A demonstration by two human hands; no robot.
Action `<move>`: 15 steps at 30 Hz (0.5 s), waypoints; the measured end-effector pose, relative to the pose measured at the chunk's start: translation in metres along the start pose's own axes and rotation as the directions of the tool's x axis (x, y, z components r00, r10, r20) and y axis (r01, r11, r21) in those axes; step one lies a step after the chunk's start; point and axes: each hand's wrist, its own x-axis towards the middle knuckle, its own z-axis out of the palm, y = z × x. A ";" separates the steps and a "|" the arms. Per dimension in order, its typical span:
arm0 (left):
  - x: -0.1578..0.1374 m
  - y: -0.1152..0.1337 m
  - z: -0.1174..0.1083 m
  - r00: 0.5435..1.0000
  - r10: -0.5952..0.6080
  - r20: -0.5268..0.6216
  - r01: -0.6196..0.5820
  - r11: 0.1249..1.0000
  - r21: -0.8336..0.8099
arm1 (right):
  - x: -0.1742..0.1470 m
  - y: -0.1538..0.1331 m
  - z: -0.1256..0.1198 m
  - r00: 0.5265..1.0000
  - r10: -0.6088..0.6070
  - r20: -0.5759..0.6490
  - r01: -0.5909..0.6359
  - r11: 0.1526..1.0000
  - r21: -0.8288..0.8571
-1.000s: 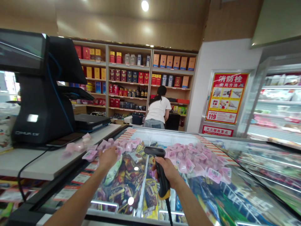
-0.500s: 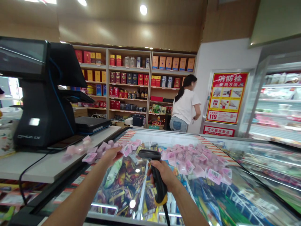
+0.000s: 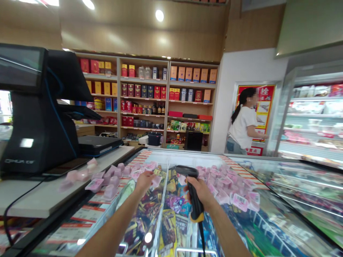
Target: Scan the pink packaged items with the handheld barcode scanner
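My right hand [image 3: 203, 192] is wrapped round the handle of a black and yellow barcode scanner [image 3: 187, 171], its head turned left and its cable hanging down. In my left hand [image 3: 145, 182], the fingers pinch a small pink cup [image 3: 157, 181] with a label, just left of the scanner's head. Loose pink cups [image 3: 109, 192] lie left of that hand, on the freezer's glass lid and over to the counter. Right of the scanner spreads a larger heap of the same cups [image 3: 227, 184], some showing barcode labels.
A black checkout terminal [image 3: 40, 117] stands on the white counter [image 3: 45, 200] at left. Under the glass lid [image 3: 158, 156] lie colourful packets. Boxed goods fill the back shelves [image 3: 144, 93]. A person in a white shirt [image 3: 242, 125] is by the wall poster, near a lit display fridge [image 3: 313, 117].
My left hand has moved right from the left-hand cups with a pink cup in its fingers. The scanner has shifted right in view. The other person has walked right.
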 end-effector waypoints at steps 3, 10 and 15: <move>-0.002 0.001 0.028 0.995 0.077 -0.060 -0.067 0.986 0.155 | 0.004 0.002 -0.024 0.998 -0.013 -0.059 0.014 1.000 0.017; 0.005 0.004 0.086 0.971 0.208 -0.118 -0.154 0.922 0.355 | 0.002 0.004 -0.043 0.996 -0.016 -0.092 0.019 0.999 0.026; 0.016 0.005 0.124 0.958 0.284 -0.040 -0.245 0.885 0.397 | 0.006 0.005 -0.046 0.997 0.025 -0.076 -0.023 0.999 0.028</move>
